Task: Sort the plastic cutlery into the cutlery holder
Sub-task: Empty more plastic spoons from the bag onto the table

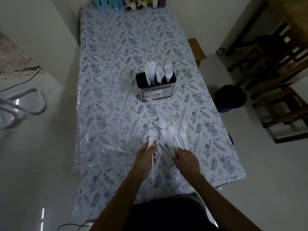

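Observation:
A pile of white plastic cutlery point(173, 135), spoons and forks, lies on the floral tablecloth near me. My left hand point(146, 155) is closed around a few white pieces whose handles stick out below the fist. My right hand point(185, 157) rests on the handle ends of the pile, fingers curled on them. Farther away stands the metal cutlery holder point(155, 90) with three compartments holding knives on the left, spoons in the middle and forks on the right.
A clear plastic bag point(93, 154) lies on the table's left edge beside my left hand. Bottles and small figurines point(131, 4) line the far end. A black bin point(230, 97) and wooden chairs point(275, 64) stand to the right.

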A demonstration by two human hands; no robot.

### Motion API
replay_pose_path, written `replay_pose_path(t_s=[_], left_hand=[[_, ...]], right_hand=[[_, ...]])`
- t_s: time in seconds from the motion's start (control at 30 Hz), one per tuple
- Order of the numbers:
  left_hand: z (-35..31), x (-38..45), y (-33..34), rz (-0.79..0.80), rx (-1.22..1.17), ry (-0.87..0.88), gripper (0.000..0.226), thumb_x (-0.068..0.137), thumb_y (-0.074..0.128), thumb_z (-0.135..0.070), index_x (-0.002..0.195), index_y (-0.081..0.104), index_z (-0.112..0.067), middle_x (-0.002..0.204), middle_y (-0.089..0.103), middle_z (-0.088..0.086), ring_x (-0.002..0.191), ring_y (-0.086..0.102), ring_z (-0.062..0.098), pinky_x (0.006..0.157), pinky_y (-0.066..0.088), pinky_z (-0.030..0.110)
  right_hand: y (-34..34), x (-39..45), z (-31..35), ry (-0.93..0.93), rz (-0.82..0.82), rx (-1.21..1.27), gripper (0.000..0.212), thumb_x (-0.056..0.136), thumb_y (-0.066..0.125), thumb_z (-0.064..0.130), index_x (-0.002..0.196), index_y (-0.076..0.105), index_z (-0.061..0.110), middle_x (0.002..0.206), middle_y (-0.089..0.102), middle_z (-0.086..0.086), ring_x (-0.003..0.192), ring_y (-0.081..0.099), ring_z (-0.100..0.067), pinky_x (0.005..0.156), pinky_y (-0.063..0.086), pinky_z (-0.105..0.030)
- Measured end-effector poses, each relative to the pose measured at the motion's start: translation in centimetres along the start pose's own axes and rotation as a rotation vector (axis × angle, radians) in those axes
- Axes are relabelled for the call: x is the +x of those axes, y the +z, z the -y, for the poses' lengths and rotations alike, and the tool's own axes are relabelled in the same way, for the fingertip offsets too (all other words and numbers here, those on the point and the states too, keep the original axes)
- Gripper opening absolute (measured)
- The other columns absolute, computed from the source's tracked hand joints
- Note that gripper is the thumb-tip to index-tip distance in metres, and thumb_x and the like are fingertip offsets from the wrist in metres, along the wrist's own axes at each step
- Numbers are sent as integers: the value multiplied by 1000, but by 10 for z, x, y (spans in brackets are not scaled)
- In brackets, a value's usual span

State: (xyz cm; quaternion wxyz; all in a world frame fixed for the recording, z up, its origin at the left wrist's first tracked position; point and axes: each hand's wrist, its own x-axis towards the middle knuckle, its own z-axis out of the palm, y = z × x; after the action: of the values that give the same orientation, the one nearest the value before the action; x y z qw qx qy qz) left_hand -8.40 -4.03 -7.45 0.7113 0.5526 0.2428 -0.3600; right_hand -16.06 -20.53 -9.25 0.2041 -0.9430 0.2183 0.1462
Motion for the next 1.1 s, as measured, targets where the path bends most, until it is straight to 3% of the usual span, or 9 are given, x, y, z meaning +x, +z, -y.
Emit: replay_pose_path(t_s=[0.2,0.3,0.4,0.47,0.57,0.67,0.77,0.97,1.1], left_hand=[[8,4,3,1,53,-26,11,99,66,-19,103,64,-9,66,51,0,57,47,10,55,40,26],[15,5,6,24,79,-33,11,98,68,-17,102,63,-8,67,48,1,55,45,10,51,40,24],[17,0,14,92,95,5,13,97,69,-21,96,67,-8,69,57,3,60,54,13,56,46,25],[16,-4,18,136,42,25,18,101,63,-18,98,68,-1,77,67,12,68,65,22,59,53,29],[17,-2,14,111,-5,65,16,105,54,-11,99,63,0,87,71,18,78,70,29,69,58,37],[16,-1,5,17,-12,96,5,103,54,-6,106,58,-7,83,65,15,69,65,24,64,55,38],[12,-6,1,11,-37,89,6,102,55,-3,106,53,-6,76,57,11,58,55,18,51,48,30],[10,-4,-8,-54,-47,86,22,91,78,-25,102,63,-12,78,61,4,63,54,14,59,46,31],[8,-4,-4,57,-65,137,24,96,71,-33,103,65,-11,81,64,9,73,64,22,68,53,37]], right_hand=[[-10,-5,-4,2,-14,155,9,90,68,30,88,67,21,82,70,7,73,65,-9,67,57,-27],[-13,-15,-1,-28,-52,290,7,87,74,28,85,69,24,79,72,13,69,65,1,66,57,-20],[-22,-23,11,-143,-77,466,5,87,77,22,87,74,18,76,71,15,69,67,2,67,51,-9],[-27,-23,18,-218,33,548,3,89,75,20,89,77,18,70,68,20,67,67,3,65,48,-7],[-28,-4,13,-175,-8,374,12,98,62,28,99,72,21,83,71,13,63,64,-1,62,53,-12],[-30,29,-1,-16,-140,81,23,98,58,35,108,60,15,96,62,-1,81,64,-14,69,55,-25],[-29,48,-5,14,-7,5,23,94,61,35,101,59,13,90,59,-2,87,64,-21,67,47,-29],[-32,27,4,-22,-84,118,14,91,67,29,95,66,15,88,68,2,75,64,-11,67,52,-21],[-32,-17,40,-230,105,254,22,91,67,42,95,70,21,86,72,9,70,66,1,72,58,-17]])
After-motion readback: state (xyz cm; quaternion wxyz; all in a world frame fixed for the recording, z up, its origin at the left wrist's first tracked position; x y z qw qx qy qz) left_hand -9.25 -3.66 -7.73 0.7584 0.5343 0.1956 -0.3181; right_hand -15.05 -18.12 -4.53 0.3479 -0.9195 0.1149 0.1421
